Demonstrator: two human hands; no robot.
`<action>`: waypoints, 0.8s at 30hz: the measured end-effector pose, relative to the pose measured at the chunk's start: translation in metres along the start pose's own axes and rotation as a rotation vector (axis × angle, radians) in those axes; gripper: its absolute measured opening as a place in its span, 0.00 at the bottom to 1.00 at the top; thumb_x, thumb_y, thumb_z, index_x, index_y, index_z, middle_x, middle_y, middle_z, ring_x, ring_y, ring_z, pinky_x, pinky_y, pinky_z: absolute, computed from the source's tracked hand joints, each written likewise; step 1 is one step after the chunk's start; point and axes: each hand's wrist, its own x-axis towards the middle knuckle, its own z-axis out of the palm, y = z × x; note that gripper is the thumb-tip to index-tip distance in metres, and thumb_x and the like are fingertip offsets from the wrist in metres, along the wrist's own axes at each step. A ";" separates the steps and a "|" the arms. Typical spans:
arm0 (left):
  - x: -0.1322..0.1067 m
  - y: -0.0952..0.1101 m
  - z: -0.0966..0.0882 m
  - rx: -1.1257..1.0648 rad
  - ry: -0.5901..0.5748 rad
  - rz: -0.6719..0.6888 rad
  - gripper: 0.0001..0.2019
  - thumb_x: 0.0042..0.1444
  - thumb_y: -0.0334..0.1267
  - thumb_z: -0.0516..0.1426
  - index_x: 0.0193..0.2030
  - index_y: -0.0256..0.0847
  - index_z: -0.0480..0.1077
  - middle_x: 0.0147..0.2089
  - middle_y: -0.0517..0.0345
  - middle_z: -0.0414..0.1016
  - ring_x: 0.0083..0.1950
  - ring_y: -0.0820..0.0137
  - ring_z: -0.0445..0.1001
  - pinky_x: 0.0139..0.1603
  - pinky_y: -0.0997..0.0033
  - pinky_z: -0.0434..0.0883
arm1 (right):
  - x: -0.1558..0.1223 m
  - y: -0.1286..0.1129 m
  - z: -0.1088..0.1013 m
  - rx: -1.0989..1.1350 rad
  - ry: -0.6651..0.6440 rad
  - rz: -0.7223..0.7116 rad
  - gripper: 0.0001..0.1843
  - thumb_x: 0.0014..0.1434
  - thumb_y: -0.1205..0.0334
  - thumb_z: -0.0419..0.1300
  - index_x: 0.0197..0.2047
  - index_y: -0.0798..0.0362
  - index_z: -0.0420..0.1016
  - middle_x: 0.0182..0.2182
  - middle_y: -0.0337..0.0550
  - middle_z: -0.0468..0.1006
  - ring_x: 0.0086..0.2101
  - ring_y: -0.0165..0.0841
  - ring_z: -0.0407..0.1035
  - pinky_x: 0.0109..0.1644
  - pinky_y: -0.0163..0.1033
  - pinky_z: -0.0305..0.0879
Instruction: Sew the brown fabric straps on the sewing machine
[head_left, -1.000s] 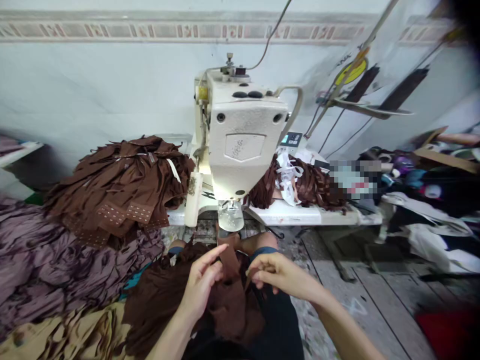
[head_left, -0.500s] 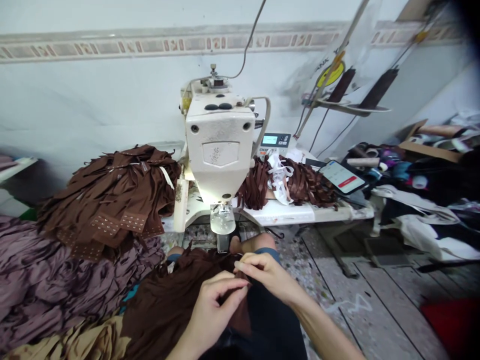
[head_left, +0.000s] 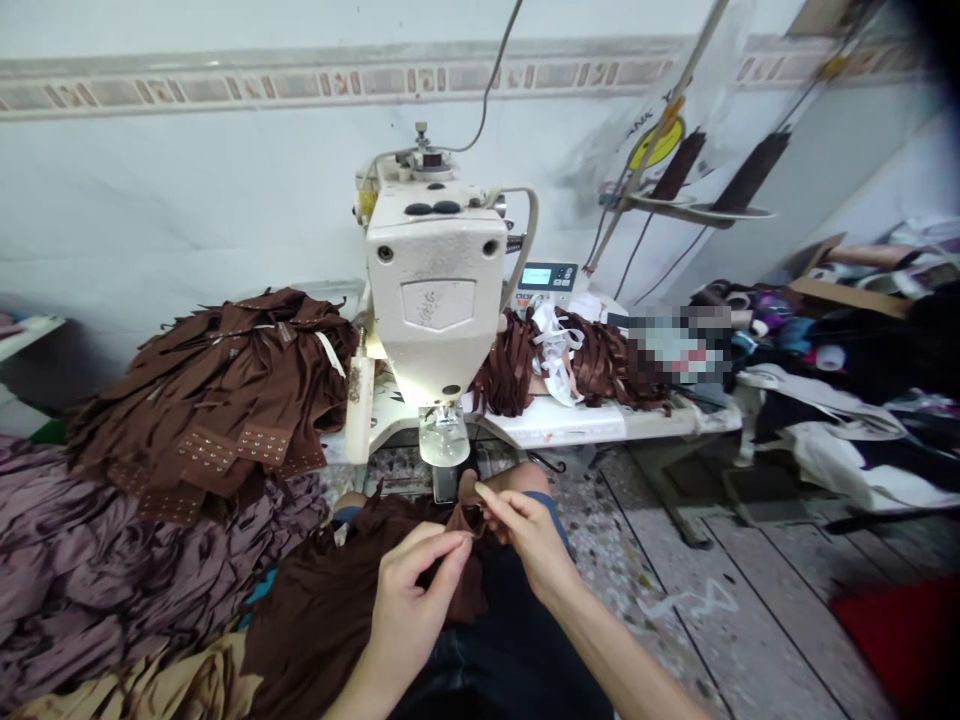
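Observation:
Both my hands sit over my lap, holding a dark brown stretch fabric piece that drapes across my legs. My left hand pinches a fold of it between thumb and fingers. My right hand grips a narrow edge of the same cloth with its fingertips, close to my left hand. Just beyond them stands a cream industrial sewing machine, its presser foot apart from the cloth. A heap of brown pieces with hook-and-eye tape lies to the left of the machine.
A mound of mauve fabric fills the left side, with tan printed cloth below it. Brown strips and white tape lie on the white sewing table. A blurred patch sits behind them. Mixed clutter lies to the right, above a wooden floor.
My hands have lifted a small fold of brown cloth towards the machine, and my right hand has turned its fingertips onto the edge. The view has shifted slightly.

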 end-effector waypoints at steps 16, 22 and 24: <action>-0.006 -0.007 0.001 0.020 -0.196 0.025 0.07 0.68 0.31 0.63 0.47 0.43 0.85 0.40 0.54 0.85 0.40 0.68 0.84 0.44 0.73 0.79 | -0.019 -0.019 -0.010 -0.316 -0.180 -0.397 0.25 0.72 0.44 0.63 0.31 0.52 0.85 0.30 0.43 0.79 0.34 0.35 0.72 0.41 0.39 0.67; -0.002 -0.003 0.001 -0.035 -0.300 -0.022 0.08 0.67 0.30 0.64 0.47 0.44 0.85 0.42 0.54 0.86 0.43 0.67 0.85 0.48 0.70 0.81 | -0.022 -0.023 -0.004 -0.108 -0.332 -0.087 0.27 0.59 0.40 0.75 0.24 0.53 0.76 0.23 0.37 0.74 0.26 0.30 0.64 0.31 0.35 0.61; 0.003 0.002 -0.006 -0.024 -0.294 -0.033 0.07 0.66 0.31 0.65 0.46 0.44 0.85 0.44 0.53 0.85 0.45 0.66 0.85 0.49 0.69 0.81 | -0.021 -0.035 -0.002 -0.125 -0.292 -0.127 0.28 0.59 0.40 0.75 0.23 0.52 0.75 0.21 0.37 0.74 0.24 0.30 0.64 0.29 0.36 0.59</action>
